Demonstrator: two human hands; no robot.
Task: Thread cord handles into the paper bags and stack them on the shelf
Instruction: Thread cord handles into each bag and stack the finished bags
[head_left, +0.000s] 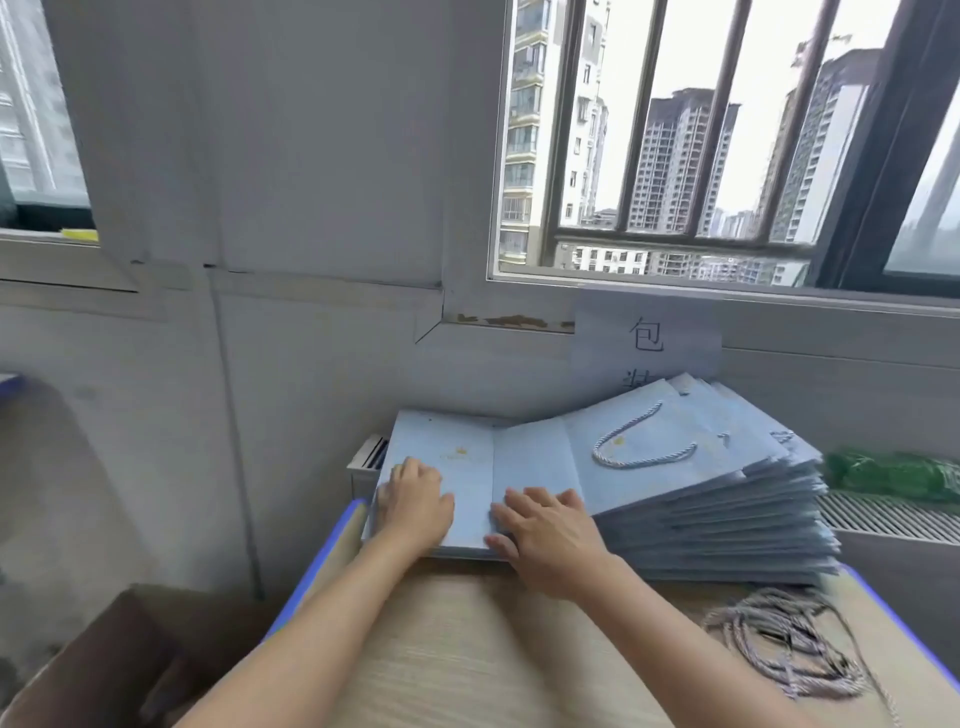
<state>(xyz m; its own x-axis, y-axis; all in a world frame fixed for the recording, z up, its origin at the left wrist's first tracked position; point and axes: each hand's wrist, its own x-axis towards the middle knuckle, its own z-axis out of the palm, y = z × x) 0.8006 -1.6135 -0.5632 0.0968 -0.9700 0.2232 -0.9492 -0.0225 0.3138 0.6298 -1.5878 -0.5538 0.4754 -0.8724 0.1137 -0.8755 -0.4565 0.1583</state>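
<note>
From the head camera I see both hands lying flat on the top paper bag, a pale blue one laid on its side on a stack of like bags at the far edge of the desk. My left hand rests on the bag's left part, palm down with loosely bent fingers that grip nothing. My right hand presses the middle of the bag near its front edge, fingers spread and fairly straight, holding nothing.

A twisted cord handle already loops out of the top bag's right part and lies flat on its face. The stack fans out to the right, its edges stepped one under another. On the desk to the right, just in front of the stack, lies a loose tangle of cords.

A sheet with handwritten characters is stuck on the wall behind the stack, under the barred window. A brown cardboard box stands low at the left, beside the desk.
</note>
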